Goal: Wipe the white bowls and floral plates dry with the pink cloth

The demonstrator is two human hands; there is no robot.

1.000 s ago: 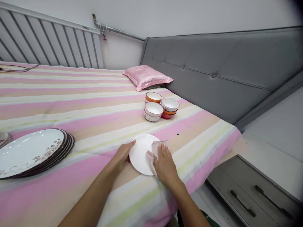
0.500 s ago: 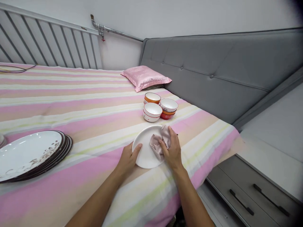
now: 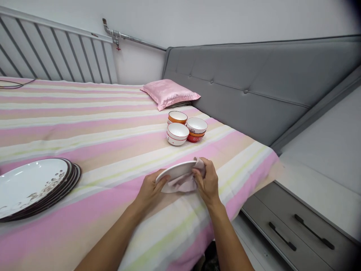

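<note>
Two bare hands, both grasping: left hand (image 3: 149, 189), thumb over the rim, holding the left side of one white plate (image 3: 176, 171), tilted above the striped bedspread (image 3: 113, 131); right hand (image 3: 210, 183) pinching one pale pink cloth (image 3: 184, 183) at the plate's right rim, the cloth spread across the plate's face. Beyond the plate, three stacks of bowls, set close together: front stack (image 3: 176, 136), white with red rims, one bowl nested in another; rear stack (image 3: 177, 119), orange-sided bowl uppermost; right stack (image 3: 196, 130), white bowl seated in orange, red beneath. Leftward, one pile of dark-edged platters (image 3: 36, 184), the top one white with brown floral sprays. Farther back, one pink pillow (image 3: 170, 93)
</note>
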